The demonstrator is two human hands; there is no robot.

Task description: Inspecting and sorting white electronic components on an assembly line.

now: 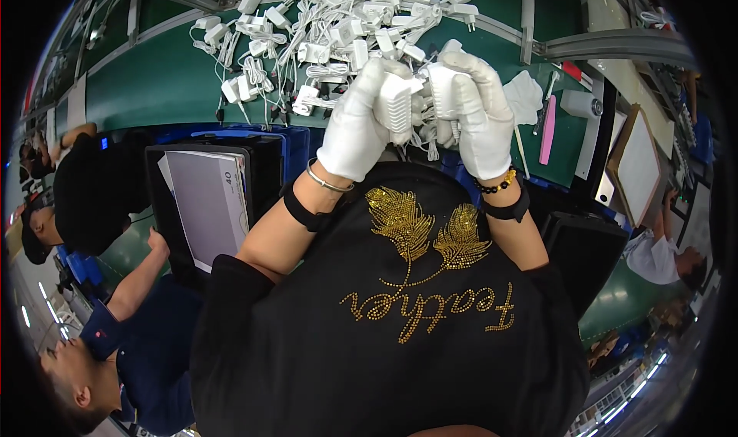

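My left hand (357,118), in a white glove, is closed around a white power adapter (395,103) with ribbed sides. In my gloved right hand (486,114) is a second white power adapter (442,91), held upright between thumb and fingers. The two adapters are side by side, close together in front of my chest; whether they touch I cannot tell. Just beyond both hands lies a big heap of white power adapters (346,31) with white cables, tangled together on the green work surface (154,83). Parts of the cables below my hands are hidden.
Right of my hands lie a white cloth (523,97), a pink strip-shaped tool (548,129) and a small white bottle (580,104). A black bin with papers (206,199) stands at my left. Metal rails (527,18) border the bench. A person in dark blue (146,352) is nearby on the left.
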